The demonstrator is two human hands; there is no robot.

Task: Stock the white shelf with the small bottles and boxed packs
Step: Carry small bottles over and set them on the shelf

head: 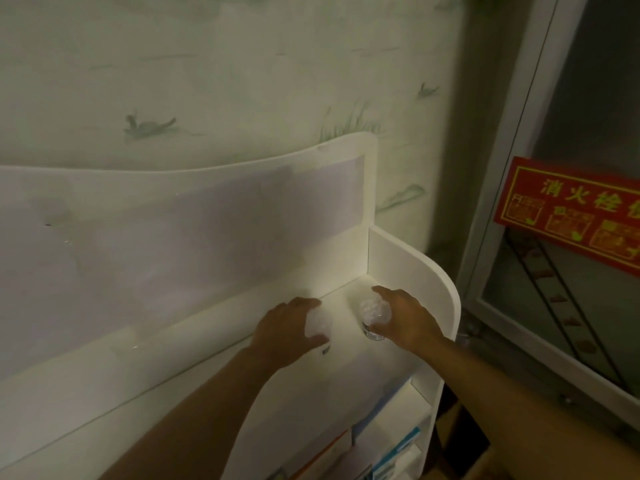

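A white shelf unit stands against a patterned wall. On its top board, near the right end, my left hand grips a small white-capped bottle from above. My right hand grips a second small bottle with a white cap and a dark label band, close to the shelf's right side panel. Both bottles stand upright on the board, a hand's width apart. Several boxed packs with blue and orange markings sit in the lower compartments.
The shelf's tall white back panel rises behind the top board. To the right is a glass-fronted metal cabinet with a red sign. Cardboard boxes lie on the floor beside the shelf.
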